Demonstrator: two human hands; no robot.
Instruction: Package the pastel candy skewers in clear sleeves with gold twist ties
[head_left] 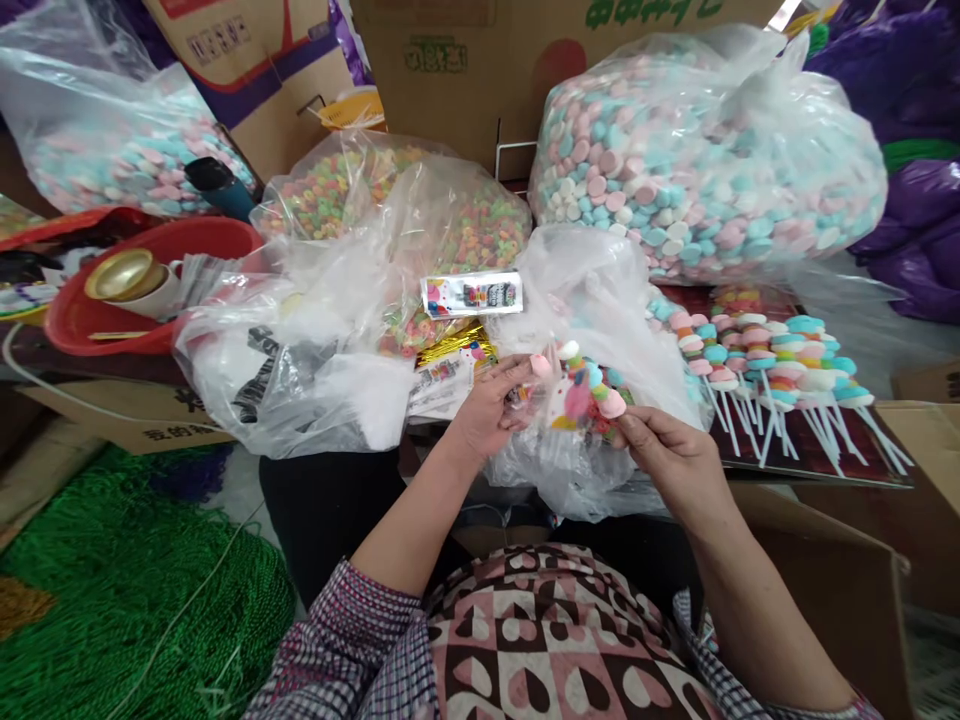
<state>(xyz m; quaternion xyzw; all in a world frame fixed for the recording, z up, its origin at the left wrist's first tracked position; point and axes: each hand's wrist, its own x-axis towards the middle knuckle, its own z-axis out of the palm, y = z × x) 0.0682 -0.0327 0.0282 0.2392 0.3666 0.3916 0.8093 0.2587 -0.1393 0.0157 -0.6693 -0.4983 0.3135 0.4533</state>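
My left hand [491, 408] is closed on a small clear printed wrapper [566, 400] with coloured balloon shapes on it. A pink marshmallow shows at its fingertips. My right hand [671, 455] pinches the lower end of a marshmallow skewer [592, 378] threaded with pink, blue, green and white candies. The skewer lies close against the wrapper, and I cannot tell whether it is inside. Beneath both hands is an open plastic bag [600, 270] with loose candies. A stack of printed wrappers [442, 385] lies left of my left hand, with gold twist ties [454, 343] behind it.
Finished-looking marshmallow skewers [780, 360] with white sticks lie at the right. Behind stand a large bag of marshmallows [705, 160] and a bag of ring candies [472, 215]. At left are a red basin [67, 310] and a white plastic bag [315, 390]. Green cord [165, 580] covers the floor.
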